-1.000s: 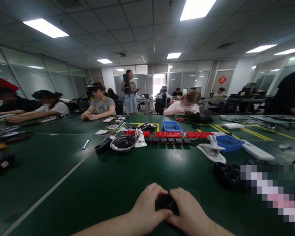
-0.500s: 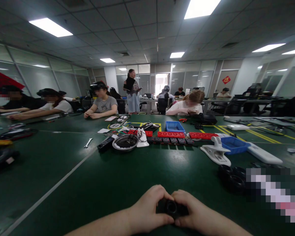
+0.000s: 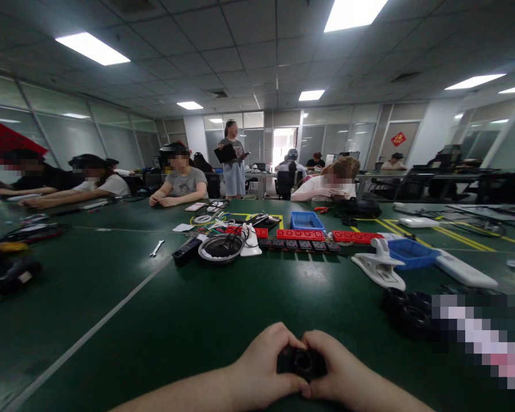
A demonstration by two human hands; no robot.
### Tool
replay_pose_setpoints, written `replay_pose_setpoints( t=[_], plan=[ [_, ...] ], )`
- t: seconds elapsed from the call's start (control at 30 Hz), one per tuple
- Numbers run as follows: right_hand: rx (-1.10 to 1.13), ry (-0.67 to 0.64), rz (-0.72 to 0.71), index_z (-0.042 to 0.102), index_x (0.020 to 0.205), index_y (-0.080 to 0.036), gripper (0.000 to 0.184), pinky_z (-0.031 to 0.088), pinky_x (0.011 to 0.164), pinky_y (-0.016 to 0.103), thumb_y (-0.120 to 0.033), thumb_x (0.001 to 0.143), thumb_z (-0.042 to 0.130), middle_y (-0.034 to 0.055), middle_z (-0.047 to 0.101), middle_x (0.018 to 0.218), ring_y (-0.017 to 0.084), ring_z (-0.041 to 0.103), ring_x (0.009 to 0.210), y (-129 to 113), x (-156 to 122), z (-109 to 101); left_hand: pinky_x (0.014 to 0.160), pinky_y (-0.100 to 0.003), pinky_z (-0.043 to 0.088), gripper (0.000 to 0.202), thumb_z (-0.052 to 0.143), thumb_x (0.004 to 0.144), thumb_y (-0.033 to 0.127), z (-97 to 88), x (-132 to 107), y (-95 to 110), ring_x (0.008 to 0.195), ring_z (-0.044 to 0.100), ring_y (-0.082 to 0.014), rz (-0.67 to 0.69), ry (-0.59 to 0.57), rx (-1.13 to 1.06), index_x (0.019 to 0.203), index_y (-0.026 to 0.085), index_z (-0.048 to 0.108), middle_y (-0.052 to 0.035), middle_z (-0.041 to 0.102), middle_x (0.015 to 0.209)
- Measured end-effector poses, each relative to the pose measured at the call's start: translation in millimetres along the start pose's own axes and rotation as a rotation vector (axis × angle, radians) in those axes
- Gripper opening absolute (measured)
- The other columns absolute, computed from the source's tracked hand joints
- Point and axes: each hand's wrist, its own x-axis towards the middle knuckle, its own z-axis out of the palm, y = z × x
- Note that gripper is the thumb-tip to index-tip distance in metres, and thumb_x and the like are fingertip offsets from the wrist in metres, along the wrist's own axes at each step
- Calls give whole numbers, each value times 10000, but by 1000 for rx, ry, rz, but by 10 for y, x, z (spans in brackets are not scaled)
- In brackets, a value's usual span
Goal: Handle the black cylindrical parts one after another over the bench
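Note:
Between my two hands is a black round part (image 3: 303,361) with a ring-shaped hole in its middle; its exact kind I cannot make out. My left hand (image 3: 264,363) grips it from the left, thumb below and fingers above. From the right, my right hand (image 3: 332,366) closes on the same part, and the fingertips of both hands nearly meet. The hands hide the part's sides. To the right on the table lie several black ring-shaped parts (image 3: 413,319).
Green table (image 3: 175,332) in front of me. Beyond my hands are a round metal pan (image 3: 220,257), black socket strip (image 3: 300,246), red strips (image 3: 300,234), blue trays (image 3: 412,260) and a white clamp base (image 3: 380,269). A wrench (image 3: 157,248) lies left. People sit across the table.
Both hands keep hold of the black part, which is turned or shifted slightly. The whole view has moved a little. The standing person in the background has lowered a dark folder.

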Motion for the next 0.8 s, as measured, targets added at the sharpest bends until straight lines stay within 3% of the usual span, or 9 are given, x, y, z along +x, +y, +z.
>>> replay_pose_setpoints(
  t=[0.2, 0.37, 0.47, 0.67, 0.8],
  plan=[
    [-110, 93, -73, 551, 757, -143, 284, 351, 656, 289, -248, 544, 706, 37, 544, 787, 199, 484, 742, -75, -34, 79, 674, -230, 386, 374, 781, 575, 161, 33, -14, 15, 790, 485, -159, -65, 58, 42, 895, 176, 589, 14, 512, 862],
    [55, -51, -137, 593, 968, -167, 421, 362, 780, 319, -212, 571, 724, 44, 558, 940, 224, 483, 889, -54, -64, -68, 686, -222, 391, 405, 762, 610, 156, -10, -5, -31, 813, 497, -157, 29, 13, 17, 977, 202, 597, 10, 512, 892],
    [105, -126, -144, 616, 959, -167, 373, 376, 756, 298, -176, 598, 707, 30, 556, 915, 209, 492, 866, -22, -57, -157, 692, -222, 389, 394, 741, 643, 156, -36, -5, -46, 817, 501, -156, 55, -14, 7, 1007, 215, 605, 7, 512, 890],
    [101, -134, -163, 630, 923, -157, 331, 367, 761, 275, -159, 605, 721, 21, 552, 894, 194, 492, 861, -7, -35, -171, 670, -221, 384, 388, 740, 632, 151, -35, -12, -6, 781, 495, -152, 11, -34, -21, 995, 210, 618, 9, 506, 870],
    [89, -121, -104, 616, 863, -159, 315, 364, 691, 241, -165, 577, 749, -2, 525, 849, 175, 488, 816, -1, -32, -165, 659, -221, 375, 357, 737, 627, 153, -26, -4, 33, 778, 493, -156, -38, -25, -17, 961, 202, 624, 11, 509, 859]
  ],
)
